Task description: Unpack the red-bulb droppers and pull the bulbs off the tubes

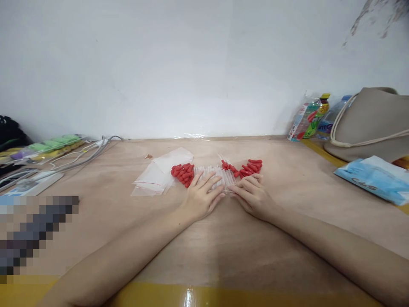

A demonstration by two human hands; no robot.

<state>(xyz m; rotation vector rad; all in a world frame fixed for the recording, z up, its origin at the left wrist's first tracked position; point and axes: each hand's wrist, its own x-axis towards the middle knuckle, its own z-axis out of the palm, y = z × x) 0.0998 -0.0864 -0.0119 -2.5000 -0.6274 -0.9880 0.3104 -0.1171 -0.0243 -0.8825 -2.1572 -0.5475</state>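
Note:
A row of clear thin tubes lies on the wooden table, with a heap of small red caps at its left and another heap of red caps at its right. My left hand lies flat on the tubes with its fingers stretched out. My right hand rests against the tubes' right end, fingers extended and close together, their tips meeting those of the left hand. A pile of small clear zip bags lies left of the caps.
At the back right stand drink bottles, a beige bag and a blue packet. On the left lie coloured strips, cables and a pixelated patch. A white wall stands behind the table.

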